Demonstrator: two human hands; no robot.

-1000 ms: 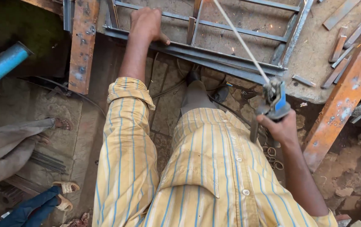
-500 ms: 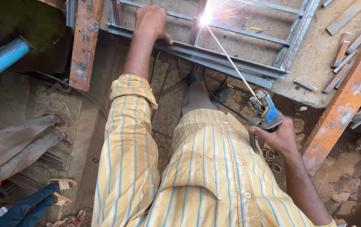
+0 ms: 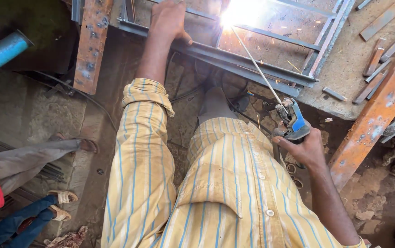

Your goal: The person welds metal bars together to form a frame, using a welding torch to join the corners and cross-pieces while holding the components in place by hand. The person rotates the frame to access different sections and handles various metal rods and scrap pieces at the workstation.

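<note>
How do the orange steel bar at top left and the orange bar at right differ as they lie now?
The left orange bar stands nearly upright in the picture, beside the left hand; the right orange bar slants diagonally, near the right hand. The left bar shows bolt holes; the right bar shows pale spatter marks. Both are rusty orange, flat and straight.

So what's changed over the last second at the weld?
The right hand swung the electrode holder so the rod met the steel frame; an arc lit and has grown brighter. The left hand stayed pressed on the frame, and the right hand's grip is unchanged.
</note>
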